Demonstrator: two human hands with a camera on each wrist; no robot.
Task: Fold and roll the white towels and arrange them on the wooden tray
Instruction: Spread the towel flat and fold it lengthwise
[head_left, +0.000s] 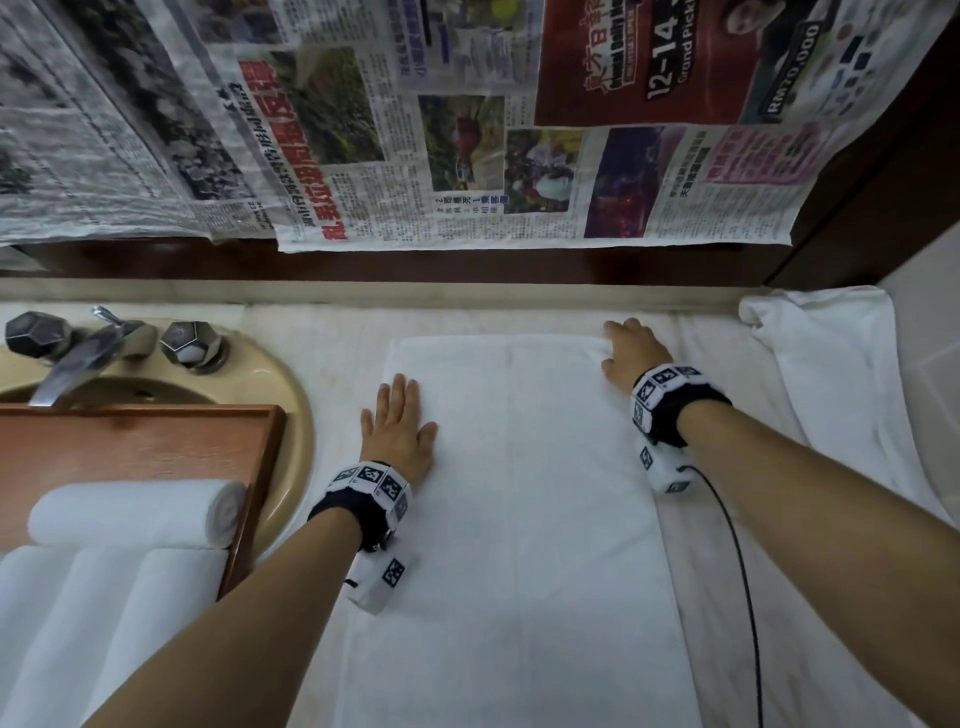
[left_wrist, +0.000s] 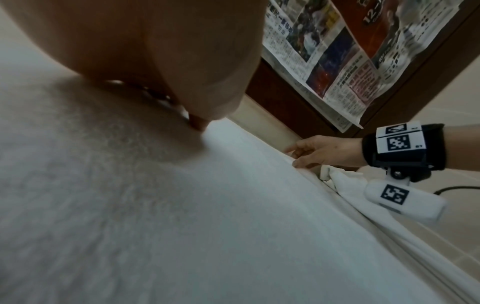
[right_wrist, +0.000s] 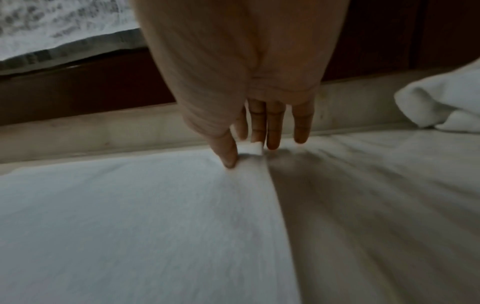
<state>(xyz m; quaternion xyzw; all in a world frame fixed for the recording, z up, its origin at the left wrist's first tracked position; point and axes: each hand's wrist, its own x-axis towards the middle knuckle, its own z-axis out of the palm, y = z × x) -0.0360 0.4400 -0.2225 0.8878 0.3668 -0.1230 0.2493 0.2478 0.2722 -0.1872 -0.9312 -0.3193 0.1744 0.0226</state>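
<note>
Newspapers (head_left: 467, 130) hang beyond both hands. Legible print: "12-14", "Grand Pick…" cut off, "RM70.000"; the rest is Chinese headlines, too small to read.

Towel (head_left: 519, 493) lies flat on the desk (head_left: 727, 571) between the two hands, folded, long side running toward the person.

Left hand (head_left: 397, 428): fingers straight and together, palm pressing flat on the towel's left edge. Holds nothing.

Right hand (head_left: 631, 351): at the towel's far right corner. Right wrist view shows thumb (right_wrist: 226, 152) and a fingertip pinching that corner, other fingers extended down onto the cloth.

Left of the left hand: tray (head_left: 156, 441) sitting over the sink (head_left: 291, 395), with rolled towels (head_left: 135, 514) on it. Right of the right hand: a loose towel (head_left: 831, 364) against the wall.
</note>
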